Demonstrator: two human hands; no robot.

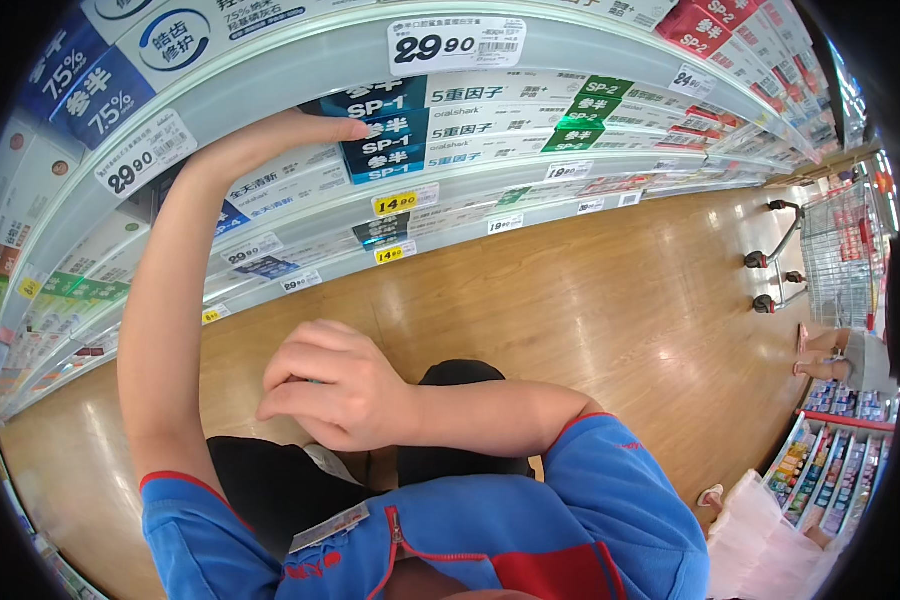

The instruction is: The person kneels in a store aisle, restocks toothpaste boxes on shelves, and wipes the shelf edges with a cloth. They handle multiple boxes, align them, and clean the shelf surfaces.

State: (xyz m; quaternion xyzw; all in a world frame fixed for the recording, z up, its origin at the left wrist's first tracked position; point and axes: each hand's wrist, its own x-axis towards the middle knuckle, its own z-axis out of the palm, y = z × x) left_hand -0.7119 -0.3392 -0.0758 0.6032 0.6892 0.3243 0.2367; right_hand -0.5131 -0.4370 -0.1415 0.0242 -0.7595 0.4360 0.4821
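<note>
My left hand point(307, 129) reaches under the edge of an upper shelf, into a row of toothpaste boxes. Its thumb touches the dark teal end of a stacked toothpaste box point(388, 131). The other fingers are hidden behind the shelf edge, so their grip cannot be told. White-and-blue toothpaste boxes point(285, 191) lie just below that wrist. In front of my body, away from the shelf, my right hand point(337, 386) hangs with its fingers curled. A tiny green spot shows between them; whether it is a held thing is unclear.
Price tags line the shelf edge point(330, 41). Green-ended toothpaste boxes point(589, 112) stand farther right. A wire shopping cart point(840, 255) stands on the wood-look floor point(570, 300) at right. Near it are a person's legs point(825, 356) and another person in a pink skirt point(765, 540).
</note>
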